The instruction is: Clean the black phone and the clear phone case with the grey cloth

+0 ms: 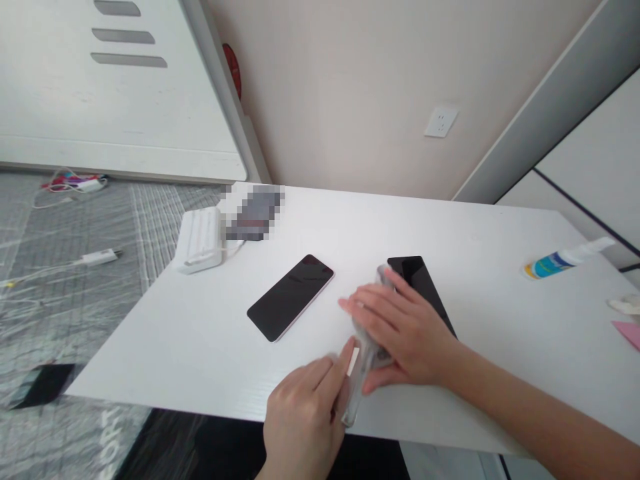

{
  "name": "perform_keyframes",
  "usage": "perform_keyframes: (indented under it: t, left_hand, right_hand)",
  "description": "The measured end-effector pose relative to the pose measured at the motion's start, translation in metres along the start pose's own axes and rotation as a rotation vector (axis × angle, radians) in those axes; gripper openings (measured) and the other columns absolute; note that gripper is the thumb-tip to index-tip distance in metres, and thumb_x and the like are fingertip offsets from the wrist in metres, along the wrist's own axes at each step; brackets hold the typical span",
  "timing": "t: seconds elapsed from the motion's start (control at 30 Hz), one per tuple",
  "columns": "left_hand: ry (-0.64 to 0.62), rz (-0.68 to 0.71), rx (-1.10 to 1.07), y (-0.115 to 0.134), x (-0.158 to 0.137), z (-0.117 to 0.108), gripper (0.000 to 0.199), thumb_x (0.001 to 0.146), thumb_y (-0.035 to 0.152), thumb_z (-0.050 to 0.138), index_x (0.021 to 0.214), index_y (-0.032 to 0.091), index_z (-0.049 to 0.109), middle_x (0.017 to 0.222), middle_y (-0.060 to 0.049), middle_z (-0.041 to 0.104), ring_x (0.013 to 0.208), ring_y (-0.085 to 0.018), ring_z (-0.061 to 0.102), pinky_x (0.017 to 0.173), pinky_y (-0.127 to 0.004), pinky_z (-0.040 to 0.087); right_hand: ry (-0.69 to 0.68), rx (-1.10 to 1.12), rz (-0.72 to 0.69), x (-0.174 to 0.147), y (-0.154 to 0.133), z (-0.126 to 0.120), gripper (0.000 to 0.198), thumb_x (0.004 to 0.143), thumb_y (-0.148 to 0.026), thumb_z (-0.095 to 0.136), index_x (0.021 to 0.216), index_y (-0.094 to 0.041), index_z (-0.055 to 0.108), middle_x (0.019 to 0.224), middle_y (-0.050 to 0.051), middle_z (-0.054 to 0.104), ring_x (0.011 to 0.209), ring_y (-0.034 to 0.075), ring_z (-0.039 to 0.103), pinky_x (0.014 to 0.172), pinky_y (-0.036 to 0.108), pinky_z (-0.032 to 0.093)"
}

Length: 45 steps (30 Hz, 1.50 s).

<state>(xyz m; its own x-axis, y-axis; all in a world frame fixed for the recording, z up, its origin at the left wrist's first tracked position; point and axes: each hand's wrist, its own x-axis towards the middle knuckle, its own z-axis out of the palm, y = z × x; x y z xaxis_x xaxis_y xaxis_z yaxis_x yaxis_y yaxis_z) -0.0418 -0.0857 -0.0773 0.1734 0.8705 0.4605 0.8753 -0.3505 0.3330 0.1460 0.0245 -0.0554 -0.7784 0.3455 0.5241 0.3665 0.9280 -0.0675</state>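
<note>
A clear phone case [356, 400] is tilted above the near part of the white table [210, 347]. My left hand [305, 400] is closed around its near-left edge, with the index finger stretched along it. My right hand [407, 330] spans the case from above, fingers spread over its far part and thumb at the near side. Much of the case is hidden under this hand, so I cannot tell whether anything is inside. Partly behind my right hand lies a black phone [423, 283]. Another dark-screened phone [291, 298] rests face up to the left of my hands.
On the table's left edge stands a white power strip [200, 233] with a cable, beside a blurred-out dark object [255, 213]. A spray bottle [555, 263] lies at the right, near a pink paper [627, 333]. A charger [100, 257] and cables lie on the floor.
</note>
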Motion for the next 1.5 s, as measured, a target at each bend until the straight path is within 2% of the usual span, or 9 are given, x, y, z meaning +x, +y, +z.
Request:
perform_keyframes:
  t: [0.1,0.3,0.47,0.53,0.73,0.93,1.1,1.33,1.5]
  left_hand:
    - [-0.015,0.005,-0.002,0.000,0.001,0.000,0.032,0.101,0.015,0.046,0.121,0.019,0.070,0.071,0.002,0.070,0.057,-0.015,0.067,0.052,-0.027,0.048]
    - [0.135,-0.047,0.044,0.000,-0.002,0.003,0.032,0.093,0.013,0.043,0.069,0.022,0.062,0.056,0.001,0.062,0.047,-0.016,0.063,0.047,-0.029,0.046]
    - [-0.007,-0.012,-0.020,0.000,-0.002,0.003,0.032,0.098,0.015,0.049,0.123,0.018,0.069,0.072,0.002,0.070,0.058,-0.017,0.068,0.052,-0.028,0.048]
    - [0.000,-0.015,-0.016,0.001,-0.001,0.002,0.033,0.096,0.013,0.049,0.119,0.018,0.071,0.071,0.002,0.070,0.057,-0.017,0.067,0.051,-0.028,0.048]
    - [0.093,-0.036,0.006,0.002,0.000,0.002,0.027,0.084,0.008,0.045,0.068,0.021,0.062,0.057,0.000,0.061,0.048,-0.017,0.062,0.047,-0.029,0.043]
    - [-0.013,-0.020,-0.013,0.001,-0.002,0.001,0.031,0.098,0.014,0.049,0.121,0.018,0.070,0.072,0.001,0.070,0.059,-0.017,0.067,0.053,-0.028,0.047]
    - [0.072,-0.046,0.012,0.002,-0.001,0.000,0.032,0.091,0.010,0.045,0.066,0.022,0.060,0.055,0.001,0.059,0.046,-0.016,0.058,0.044,-0.030,0.038]
    - [-0.013,-0.004,0.003,0.000,-0.002,0.000,0.038,0.096,0.014,0.050,0.129,0.018,0.067,0.073,0.002,0.071,0.059,-0.017,0.068,0.053,-0.028,0.047]
    - [0.056,-0.054,0.036,0.000,-0.003,0.002,0.026,0.088,0.010,0.047,0.073,0.018,0.068,0.058,-0.001,0.063,0.048,-0.018,0.062,0.047,-0.030,0.043]
  right_hand:
    - [-0.011,-0.044,0.135,-0.002,0.002,-0.003,0.109,0.089,-0.091,0.025,0.144,-0.002,0.054,0.136,0.022,0.067,0.135,0.036,0.055,0.130,0.060,0.013]
    - [0.056,0.064,-0.340,-0.001,-0.027,0.011,0.082,0.098,-0.081,0.034,0.138,-0.015,0.063,0.134,0.009,0.069,0.135,0.025,0.055,0.133,0.050,0.014]
    - [0.009,0.029,0.135,0.000,-0.002,0.001,0.098,0.092,-0.089,0.023,0.132,-0.008,0.060,0.128,0.020,0.070,0.133,0.033,0.058,0.130,0.061,0.016]
    - [0.027,0.033,0.173,0.000,-0.009,0.003,0.100,0.090,-0.091,0.023,0.128,-0.008,0.062,0.129,0.021,0.069,0.139,0.036,0.053,0.129,0.063,0.015]
    - [0.113,0.102,-0.286,0.002,-0.024,0.015,0.085,0.097,-0.083,0.031,0.127,-0.011,0.066,0.121,0.010,0.074,0.125,0.024,0.062,0.133,0.046,0.016]
    - [0.056,0.042,0.182,0.002,-0.003,0.003,0.105,0.088,-0.093,0.022,0.132,-0.006,0.060,0.130,0.020,0.070,0.137,0.035,0.057,0.131,0.057,0.012]
    - [0.155,0.125,-0.163,0.000,-0.030,0.018,0.090,0.094,-0.087,0.032,0.122,-0.009,0.067,0.118,0.013,0.075,0.128,0.027,0.063,0.133,0.047,0.018]
    - [0.055,0.076,0.242,0.003,-0.006,-0.004,0.106,0.077,-0.097,0.048,0.133,-0.007,0.058,0.139,0.025,0.064,0.140,0.040,0.052,0.128,0.067,0.013]
    - [0.027,0.123,-0.141,0.002,-0.035,0.007,0.097,0.087,-0.091,0.043,0.131,-0.006,0.061,0.140,0.019,0.065,0.148,0.031,0.044,0.133,0.055,0.012]
